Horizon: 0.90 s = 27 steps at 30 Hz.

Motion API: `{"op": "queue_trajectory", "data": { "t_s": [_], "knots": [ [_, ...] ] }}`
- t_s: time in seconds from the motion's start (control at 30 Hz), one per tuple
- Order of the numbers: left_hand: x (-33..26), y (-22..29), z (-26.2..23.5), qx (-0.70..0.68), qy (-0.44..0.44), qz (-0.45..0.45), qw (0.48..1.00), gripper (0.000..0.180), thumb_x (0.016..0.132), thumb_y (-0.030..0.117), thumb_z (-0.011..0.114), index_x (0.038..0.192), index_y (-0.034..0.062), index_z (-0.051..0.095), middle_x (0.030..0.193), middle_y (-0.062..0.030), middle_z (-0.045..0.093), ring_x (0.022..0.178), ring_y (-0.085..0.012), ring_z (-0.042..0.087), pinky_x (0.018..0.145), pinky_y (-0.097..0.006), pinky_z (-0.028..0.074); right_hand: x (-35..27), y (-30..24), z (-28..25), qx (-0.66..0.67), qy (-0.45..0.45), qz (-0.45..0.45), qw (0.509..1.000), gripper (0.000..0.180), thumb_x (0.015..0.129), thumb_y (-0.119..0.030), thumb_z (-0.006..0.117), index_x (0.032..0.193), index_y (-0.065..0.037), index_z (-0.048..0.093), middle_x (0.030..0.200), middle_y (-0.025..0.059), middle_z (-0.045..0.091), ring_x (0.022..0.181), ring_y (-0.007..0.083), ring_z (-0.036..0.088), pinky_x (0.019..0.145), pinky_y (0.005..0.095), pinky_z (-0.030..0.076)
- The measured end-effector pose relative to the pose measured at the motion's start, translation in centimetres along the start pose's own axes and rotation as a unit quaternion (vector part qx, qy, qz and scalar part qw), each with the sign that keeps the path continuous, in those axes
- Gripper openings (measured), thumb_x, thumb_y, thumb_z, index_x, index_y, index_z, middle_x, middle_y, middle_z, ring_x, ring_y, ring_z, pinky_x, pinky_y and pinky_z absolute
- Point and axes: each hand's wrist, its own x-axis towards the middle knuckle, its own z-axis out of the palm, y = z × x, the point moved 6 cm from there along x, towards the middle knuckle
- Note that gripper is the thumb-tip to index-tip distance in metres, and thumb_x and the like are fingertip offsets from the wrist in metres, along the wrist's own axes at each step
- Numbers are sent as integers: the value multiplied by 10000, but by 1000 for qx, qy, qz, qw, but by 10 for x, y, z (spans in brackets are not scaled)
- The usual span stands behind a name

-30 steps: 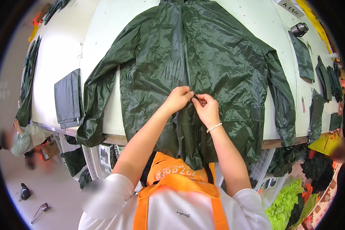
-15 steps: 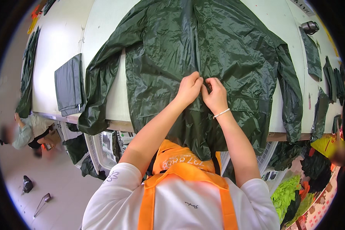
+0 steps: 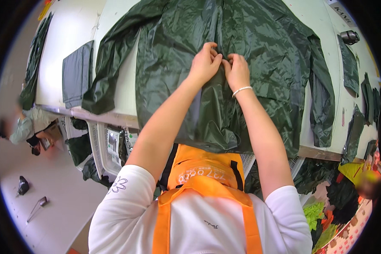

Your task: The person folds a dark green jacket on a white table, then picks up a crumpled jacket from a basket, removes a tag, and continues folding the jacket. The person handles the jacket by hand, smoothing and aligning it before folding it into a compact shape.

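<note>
Dark green rain jacket spread flat on white table, hem hanging over near edge. Left hand and right hand touching at jacket's centre front, both pinching the closure. Likely risks: slick fabric slipping from pinch; front edges misaligned; jacket sliding off.

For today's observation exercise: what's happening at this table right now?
A person in an orange apron has a dark green rain jacket spread flat on a white table. The left hand and right hand pinch its front closure side by side. A folded grey cloth lies to the left.
</note>
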Motion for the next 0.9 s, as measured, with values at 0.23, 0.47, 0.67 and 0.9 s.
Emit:
{"op": "queue_trajectory", "data": {
  "t_s": [0.23,0.47,0.67,0.9],
  "knots": [
    [-212,32,-50,-33,-72,-303,950,398,887,305,582,625,4,594,526,-39,561,452,-131,530,454,-269,420,-142,1,-58,-3,-140,19,990,478,710,-40,611,1157,34,459,1027,209,533,962,356,513,830,409,429],
    [-296,30,42,-443,39,-468,764,358,843,252,651,1033,-1,483,946,-123,625,860,-171,603,737,-317,462,-226,11,-91,213,-116,114,963,113,817,-55,604,883,14,543,774,166,575,634,313,573,584,361,457],
    [-265,74,-4,-298,152,-254,908,216,757,44,690,934,-49,606,833,-99,656,705,-197,617,633,-298,478,-195,-9,-143,102,-73,46,991,123,854,-105,580,945,-30,545,734,169,609,627,352,589,561,379,458],
    [-273,62,-11,-162,56,-221,960,187,771,97,705,828,-65,631,676,-45,620,614,-78,536,544,-252,433,-201,-75,-152,104,-82,-99,986,149,812,-56,579,957,-44,609,893,134,595,846,321,578,740,376,472]
  ]
}}
